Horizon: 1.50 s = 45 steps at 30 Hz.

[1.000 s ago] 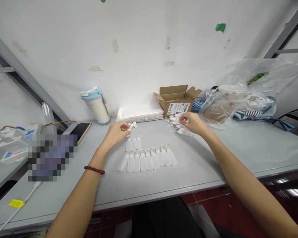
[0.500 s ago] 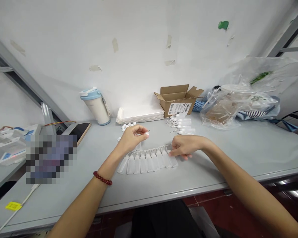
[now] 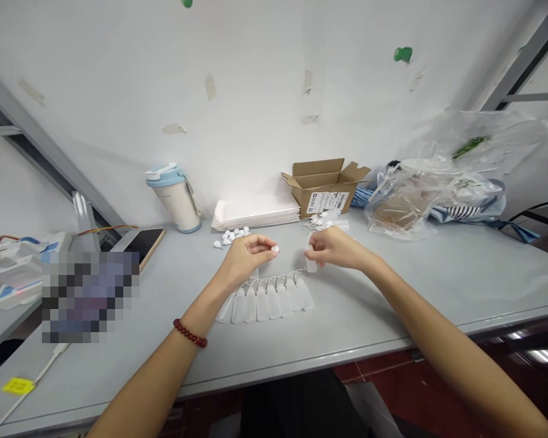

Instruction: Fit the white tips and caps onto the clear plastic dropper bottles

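1. Phone [image 3: 150, 244], lying on the surface [image 3: 369, 325].
2. Cup [image 3: 177, 204], white, blue lid, standing near the wall.
3. Caps [image 3: 231, 235], white, loosely clustered beyond the left hand [image 3: 241, 261].
4. Cap [image 3: 275, 249], single, pinched in the left hand's fingertips (a small red tip shows at it).
5. Row of bottles [image 3: 273, 302], translucent, thin tubes at their necks, lying side by side.
6. Bottle [image 3: 311, 261], single, grasped upright by the right hand [image 3: 340, 248], just beyond the row's right end.
7. Box [image 3: 329, 199], cardboard, flaps open, behind the right hand.
8. Bag [image 3: 404, 210], clear plastic.
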Each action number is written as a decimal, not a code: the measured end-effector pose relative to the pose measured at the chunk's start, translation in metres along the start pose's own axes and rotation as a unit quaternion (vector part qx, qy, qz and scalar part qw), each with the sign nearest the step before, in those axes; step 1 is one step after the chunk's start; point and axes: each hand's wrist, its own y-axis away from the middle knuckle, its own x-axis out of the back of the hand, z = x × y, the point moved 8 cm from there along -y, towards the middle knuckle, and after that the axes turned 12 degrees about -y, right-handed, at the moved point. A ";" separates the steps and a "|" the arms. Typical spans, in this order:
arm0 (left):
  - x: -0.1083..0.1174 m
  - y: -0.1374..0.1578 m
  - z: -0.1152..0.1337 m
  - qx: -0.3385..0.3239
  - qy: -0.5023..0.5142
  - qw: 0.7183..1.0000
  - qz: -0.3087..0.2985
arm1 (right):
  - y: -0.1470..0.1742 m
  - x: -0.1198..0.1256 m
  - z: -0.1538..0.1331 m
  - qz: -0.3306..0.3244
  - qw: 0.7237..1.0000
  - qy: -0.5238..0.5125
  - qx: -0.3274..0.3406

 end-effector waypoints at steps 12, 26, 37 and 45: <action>0.004 -0.001 0.003 -0.016 -0.018 0.999 0.031 | -0.016 -0.024 -0.003 0.092 0.984 0.134 0.072; 0.009 -0.002 0.005 -0.051 0.050 0.994 0.078 | -0.004 -0.038 -0.032 0.042 0.982 -0.045 0.179; 0.007 0.000 0.011 -0.083 0.052 0.995 0.035 | -0.004 -0.043 -0.030 0.008 0.983 -0.103 0.152; 0.010 -0.001 0.017 -0.099 0.024 0.994 0.025 | -0.006 -0.040 -0.020 0.001 0.963 -0.254 0.086</action>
